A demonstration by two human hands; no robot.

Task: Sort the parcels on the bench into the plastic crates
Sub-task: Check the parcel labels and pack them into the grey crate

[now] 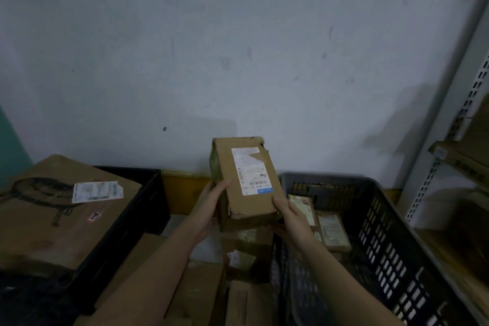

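Holding a small brown cardboard parcel [246, 180] up in front of the pale wall [238, 47], both hands grip its lower end: left hand [211, 202] curled around the left edge with the thumb on the top face, right hand [292, 219] cupping the lower right corner, thumb lying along the top face. Parcel is tilted, label side toward the camera; white shipping label with barcodes [251, 171] has a torn upper corner. Parcel hangs in the air between the two crates, above loose cardboard boxes [185, 286] on the bench below. Black plastic crate [132, 222] at left holds a large flat brown carton printed with a dark line drawing [60, 209] and bearing its own label. Grey slotted plastic crate [383, 233] at right holds a few small flat parcels [330, 230] against its far side. Metal shelving upright with slots [455, 135] stands at far right, more cardboard on its shelves.
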